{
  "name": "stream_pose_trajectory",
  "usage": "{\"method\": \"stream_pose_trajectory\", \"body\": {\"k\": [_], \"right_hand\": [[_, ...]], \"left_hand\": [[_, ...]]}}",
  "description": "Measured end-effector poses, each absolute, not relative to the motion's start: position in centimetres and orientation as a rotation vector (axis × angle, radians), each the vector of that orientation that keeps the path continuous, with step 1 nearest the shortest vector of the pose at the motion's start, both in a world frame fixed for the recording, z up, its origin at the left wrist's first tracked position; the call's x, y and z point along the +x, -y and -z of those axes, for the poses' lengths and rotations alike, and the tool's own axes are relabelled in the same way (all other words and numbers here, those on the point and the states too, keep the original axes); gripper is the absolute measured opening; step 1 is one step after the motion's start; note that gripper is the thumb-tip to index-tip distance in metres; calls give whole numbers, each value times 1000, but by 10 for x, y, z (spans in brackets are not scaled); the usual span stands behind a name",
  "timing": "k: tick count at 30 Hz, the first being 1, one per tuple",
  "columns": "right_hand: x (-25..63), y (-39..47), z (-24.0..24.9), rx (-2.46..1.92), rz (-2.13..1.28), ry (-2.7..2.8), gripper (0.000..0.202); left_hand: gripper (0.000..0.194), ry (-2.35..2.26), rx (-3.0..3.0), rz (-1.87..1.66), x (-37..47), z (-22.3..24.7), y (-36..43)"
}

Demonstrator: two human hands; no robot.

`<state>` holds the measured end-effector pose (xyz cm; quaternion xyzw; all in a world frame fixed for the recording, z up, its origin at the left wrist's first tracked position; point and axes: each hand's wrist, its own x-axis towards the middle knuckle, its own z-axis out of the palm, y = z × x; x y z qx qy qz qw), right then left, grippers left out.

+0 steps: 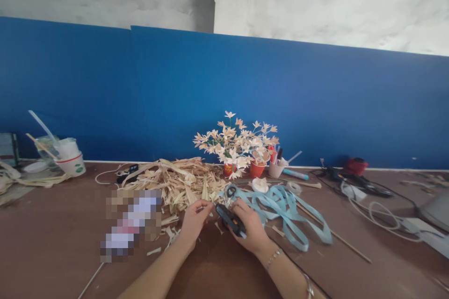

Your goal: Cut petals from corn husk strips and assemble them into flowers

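My right hand [249,226] is wrapped round a black glue gun [229,219], its tip pointing up and left toward my other hand. My left hand [195,219] has its thumb and fingertips pinched together beside that tip; whatever is between them is too small to make out. Just beyond my hands lies a heap of dried pale husks [182,180]. Light blue ribbon [286,212] is spread in loops to the right of my right hand. Pale husk flowers [238,142] on stems stand in cups behind the heap.
A thin stick [345,243] lies at the right, near cables and a white power strip [426,236]. A paper cup [72,164] with straws stands at the far left. A blurred-out object [129,226] lies left of my hands. The blue partition [157,88] rises behind the table [52,243].
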<state>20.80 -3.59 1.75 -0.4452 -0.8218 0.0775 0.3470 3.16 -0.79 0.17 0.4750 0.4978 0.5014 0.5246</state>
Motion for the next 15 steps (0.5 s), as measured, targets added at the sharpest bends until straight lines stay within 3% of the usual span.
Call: {"method": "stream_pose_trajectory", "body": {"k": [9, 15], "right_hand": [[207, 39, -24, -1112, -204, 2160, 12], [200, 43, -31, -1189, -123, 2239, 10]], "left_hand": [[23, -1199, 1255, -1237, 30, 2, 6], [14, -1315, 1794, -1313, 24, -4, 9]]}}
